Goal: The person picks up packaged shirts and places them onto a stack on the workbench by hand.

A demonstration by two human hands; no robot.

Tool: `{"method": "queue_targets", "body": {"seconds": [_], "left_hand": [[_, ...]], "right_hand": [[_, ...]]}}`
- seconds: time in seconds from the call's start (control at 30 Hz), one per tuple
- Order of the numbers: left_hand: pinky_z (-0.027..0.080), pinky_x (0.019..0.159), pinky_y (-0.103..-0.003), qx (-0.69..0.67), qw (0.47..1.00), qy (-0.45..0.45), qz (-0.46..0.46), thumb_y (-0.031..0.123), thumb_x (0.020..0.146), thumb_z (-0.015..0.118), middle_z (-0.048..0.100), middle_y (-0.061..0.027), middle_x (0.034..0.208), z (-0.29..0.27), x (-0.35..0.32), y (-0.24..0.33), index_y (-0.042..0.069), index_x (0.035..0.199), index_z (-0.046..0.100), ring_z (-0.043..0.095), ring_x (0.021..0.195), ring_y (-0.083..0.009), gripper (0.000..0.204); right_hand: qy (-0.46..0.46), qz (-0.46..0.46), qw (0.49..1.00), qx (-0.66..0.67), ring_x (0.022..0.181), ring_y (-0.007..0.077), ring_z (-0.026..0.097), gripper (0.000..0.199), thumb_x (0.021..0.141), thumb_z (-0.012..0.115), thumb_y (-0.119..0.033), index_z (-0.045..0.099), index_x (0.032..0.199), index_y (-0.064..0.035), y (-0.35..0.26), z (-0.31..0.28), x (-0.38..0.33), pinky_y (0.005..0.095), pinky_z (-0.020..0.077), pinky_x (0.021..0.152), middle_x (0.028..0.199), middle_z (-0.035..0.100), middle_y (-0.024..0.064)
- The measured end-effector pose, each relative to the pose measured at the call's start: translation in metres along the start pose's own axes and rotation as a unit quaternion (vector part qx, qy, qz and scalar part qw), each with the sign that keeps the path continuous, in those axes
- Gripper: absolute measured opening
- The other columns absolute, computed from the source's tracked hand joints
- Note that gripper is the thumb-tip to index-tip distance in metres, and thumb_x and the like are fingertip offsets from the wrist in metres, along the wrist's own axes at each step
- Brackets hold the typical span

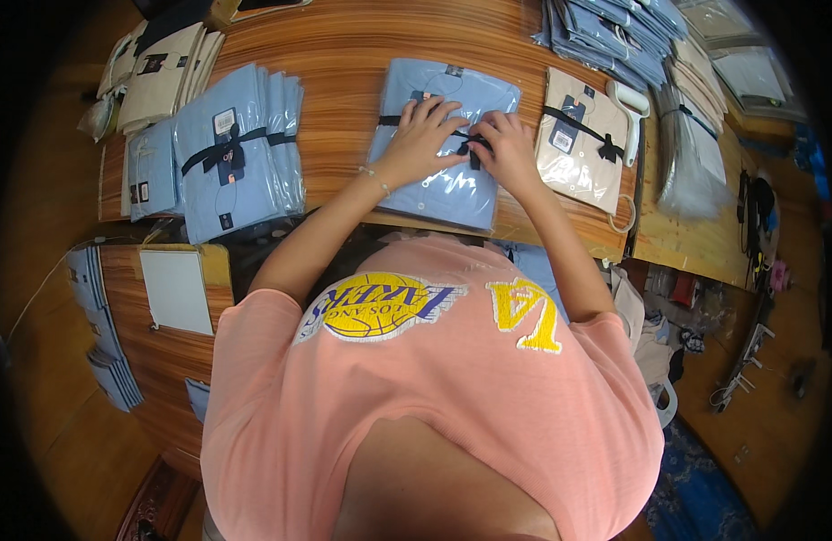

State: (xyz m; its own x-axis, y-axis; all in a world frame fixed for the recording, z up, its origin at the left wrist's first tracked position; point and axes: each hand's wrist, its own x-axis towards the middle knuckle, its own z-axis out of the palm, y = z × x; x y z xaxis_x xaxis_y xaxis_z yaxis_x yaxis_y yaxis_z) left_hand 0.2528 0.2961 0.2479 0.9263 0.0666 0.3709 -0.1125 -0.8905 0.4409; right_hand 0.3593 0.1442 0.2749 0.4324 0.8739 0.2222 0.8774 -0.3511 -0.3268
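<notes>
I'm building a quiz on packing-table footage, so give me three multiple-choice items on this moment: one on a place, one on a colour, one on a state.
1. Where does the beige bagged shirt lie relative to the light blue bagged shirt under the hands?
A. To its right
B. On top of it
C. On the floor

2. What colour is the ribbon across that light blue shirt?
A. White
B. Black
C. Red

3. What are the left hand and right hand doing?
A. Hanging off the wooden table
B. Both resting on the shirt, fingers at the ribbon
C. Lifting the shirt in the air

Answers: 1 A, the beige pack sits beside it on the right; 2 B, the band is dark black like those on nearby packs; 3 B, both hands press on the bag where the ribbon meets.
</notes>
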Motion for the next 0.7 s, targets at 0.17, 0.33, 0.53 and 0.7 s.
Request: {"method": "queue_targets", "body": {"seconds": [0.17,0.33,0.53,0.7], "left_hand": [[0.017,0.103,-0.05,-0.015,0.999,-0.028,-0.023,0.039,0.071,0.066,0.041,-0.0075,0.13,0.003,-0.001,-0.002,0.013,0.112,0.054,0.028,0.125,-0.0291,0.049],[0.017,0.103,-0.05,-0.006,0.999,-0.033,-0.018,0.041,0.073,0.064,0.041,-0.0078,0.129,0.009,-0.001,0.001,0.014,0.113,0.055,0.028,0.125,-0.0287,0.049],[0.025,0.102,-0.045,-0.208,0.975,0.06,-0.056,0.042,0.076,0.061,0.044,-0.0131,0.126,-0.009,0.004,-0.01,0.012,0.112,0.055,0.036,0.121,-0.031,0.048],[0.034,0.098,-0.032,-0.597,0.652,-0.069,-0.462,0.049,0.086,0.05,0.042,-0.023,0.129,-0.011,-0.001,-0.05,-0.01,0.127,0.035,0.042,0.119,-0.0237,0.074]], "right_hand": [[-0.089,-0.074,0.973,-0.201,0.09,0.0209,0.048,0.017,0.075,0.058,-0.017,0.058,0.09,-0.0085,-0.007,0.001,0.003,0.0383,0.0351,0.071,0.093,0.052,0.004],[-0.042,-0.058,0.991,-0.114,0.09,0.0234,0.048,0.019,0.076,0.058,-0.016,0.057,0.093,-0.0076,0.036,-0.005,-0.03,0.0392,0.0347,0.073,0.094,0.053,0.0051],[0.154,0.232,0.891,0.359,0.08,0.0196,0.05,0.021,0.083,0.058,-0.027,0.055,0.092,-0.0079,0.056,0.028,-0.062,0.0321,0.0394,0.068,0.09,0.053,0.005],[-0.042,0.501,0.558,0.66,0.082,0.019,0.053,0.035,0.085,0.058,-0.036,0.051,0.102,-0.0067,0.053,0.037,-0.047,0.035,0.0437,0.073,0.088,0.056,0.0052]]}}
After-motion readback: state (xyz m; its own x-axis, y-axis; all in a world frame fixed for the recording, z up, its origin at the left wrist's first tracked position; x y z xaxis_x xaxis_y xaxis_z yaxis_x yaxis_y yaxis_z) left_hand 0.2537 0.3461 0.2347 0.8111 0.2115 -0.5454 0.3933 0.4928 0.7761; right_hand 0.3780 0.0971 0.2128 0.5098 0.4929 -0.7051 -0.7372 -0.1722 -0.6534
